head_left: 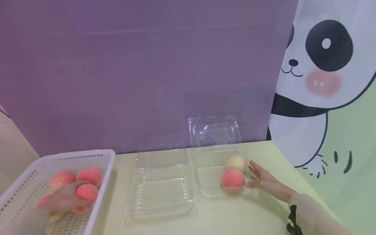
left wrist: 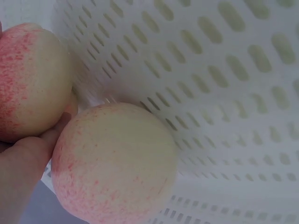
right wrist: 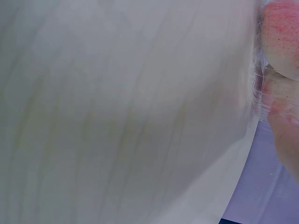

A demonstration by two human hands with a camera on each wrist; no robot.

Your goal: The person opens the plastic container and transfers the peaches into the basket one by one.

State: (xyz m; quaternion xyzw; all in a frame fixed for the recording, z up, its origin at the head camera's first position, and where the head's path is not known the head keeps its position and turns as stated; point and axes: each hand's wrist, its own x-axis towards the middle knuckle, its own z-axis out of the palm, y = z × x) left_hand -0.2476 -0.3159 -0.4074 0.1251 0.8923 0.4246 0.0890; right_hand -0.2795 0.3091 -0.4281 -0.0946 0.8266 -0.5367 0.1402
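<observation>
My left hand (head_left: 62, 198) reaches into the white basket, its fingers curled round a pink peach (head_left: 87, 192). In the left wrist view the thumb (left wrist: 28, 161) lies against the gripped peach (left wrist: 30, 84), and another pale, red-flecked peach (left wrist: 114, 163) is right beside it. Several more peaches surround the hand, partly covered by it. My right hand (head_left: 269, 183) is beside the right clear container (head_left: 210, 182), fingers spread and holding nothing. In that container lie a pink peach (head_left: 233, 180) and a cream-coloured peach (head_left: 235, 163) behind it.
The perforated white basket (head_left: 109, 165) occupies the left of the pale wooden table (head_left: 231, 224). A second clear container (head_left: 162, 194) stands in the middle, lid raised. The right container's lid (head_left: 214, 132) leans up near the purple backdrop (head_left: 136, 62).
</observation>
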